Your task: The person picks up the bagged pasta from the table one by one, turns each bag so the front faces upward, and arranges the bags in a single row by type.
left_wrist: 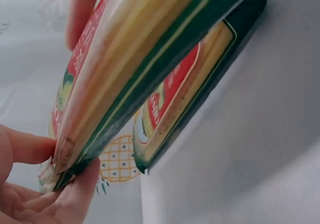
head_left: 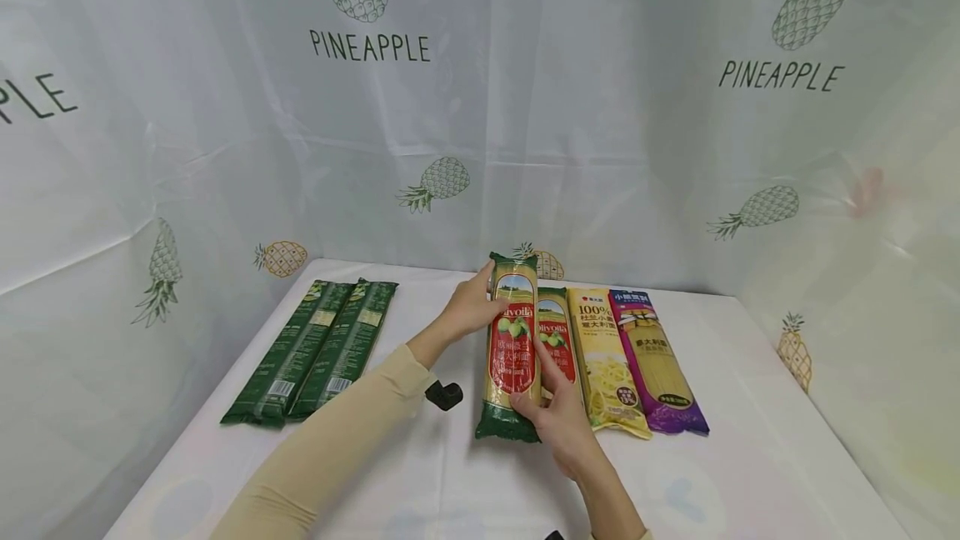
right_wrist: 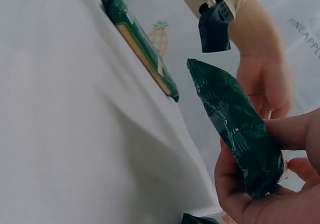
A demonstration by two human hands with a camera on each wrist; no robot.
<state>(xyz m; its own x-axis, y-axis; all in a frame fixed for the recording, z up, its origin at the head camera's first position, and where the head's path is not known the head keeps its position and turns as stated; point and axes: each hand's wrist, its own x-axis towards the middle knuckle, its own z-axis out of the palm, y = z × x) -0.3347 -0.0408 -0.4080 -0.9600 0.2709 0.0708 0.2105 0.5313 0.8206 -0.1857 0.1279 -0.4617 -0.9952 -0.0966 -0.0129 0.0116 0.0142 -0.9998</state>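
Both hands hold a green-ended spaghetti packet point(head_left: 513, 361) with a red label and clear sides, lifted above the white table. My left hand point(head_left: 471, 307) pinches its top end, thumb across the front. Lower down on the right side, my right hand point(head_left: 564, 425) grips the same packet, its thumb near the bottom of the label. In the left wrist view the lifted packet point(left_wrist: 125, 63) slants over a matching spaghetti packet point(left_wrist: 172, 91) lying on the table. The right wrist view shows the packet's crimped green end point(right_wrist: 235, 124) between thumb and fingers.
Right of the held packet lie a yellow pasta packet point(head_left: 609, 369) and a purple pasta packet point(head_left: 660, 369). On the left, two green packets point(head_left: 288, 357) lie side by side, backs up. A pineapple-print curtain point(head_left: 570, 148) hangs behind the white table point(head_left: 405, 473).
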